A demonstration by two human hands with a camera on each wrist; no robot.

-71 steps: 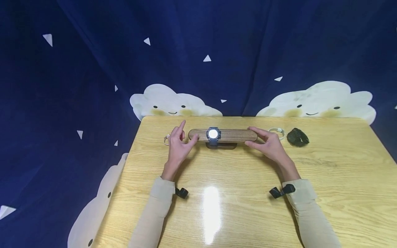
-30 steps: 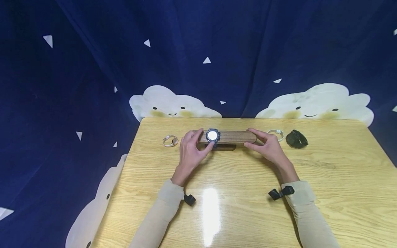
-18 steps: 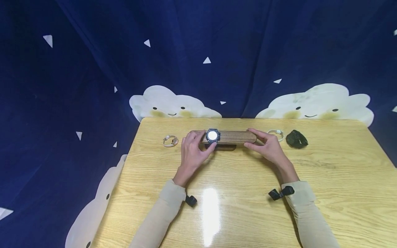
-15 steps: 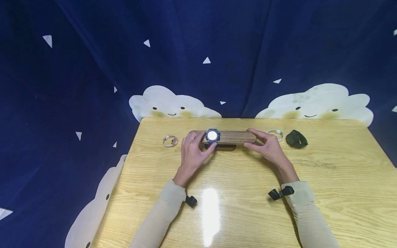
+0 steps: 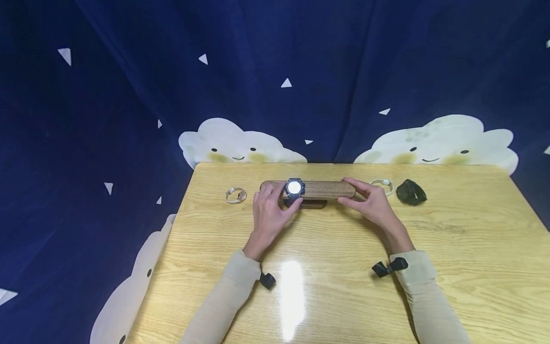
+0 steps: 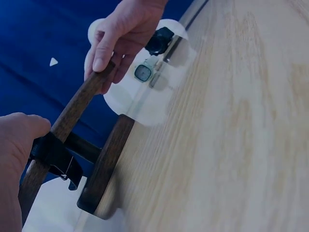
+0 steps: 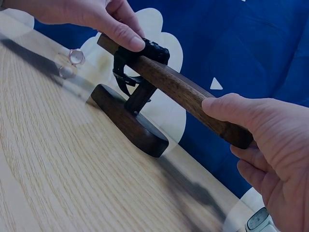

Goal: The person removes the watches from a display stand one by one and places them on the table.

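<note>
A dark wooden watch stand [image 5: 324, 190] stands near the table's back edge, its horizontal bar raised on a short post over an oblong base [image 7: 133, 128]. Strapped round the bar, left of its middle, is a black wristwatch [image 5: 294, 187] with a bright round face. My left hand [image 5: 270, 210] pinches this watch at its left side, thumb on the near edge and fingers behind the bar. The strap's free end hangs below the bar, by its buckle [image 6: 65, 175]. With thumb and fingers my right hand [image 5: 373, 203] grips the bar's right end.
Left of the stand lies a small watch [image 5: 236, 195] with a thin pale band. Beyond my right hand are a white-banded watch [image 5: 382, 185] and another black watch [image 5: 411, 192]. A blue curtain [image 5: 326, 86] with clouds hangs behind the wooden table [image 5: 343, 286].
My left hand has come right from the bar's left end, with fingers spread, to pinch the black watch, and lately edged slightly further right. My right hand has kept its grip.
</note>
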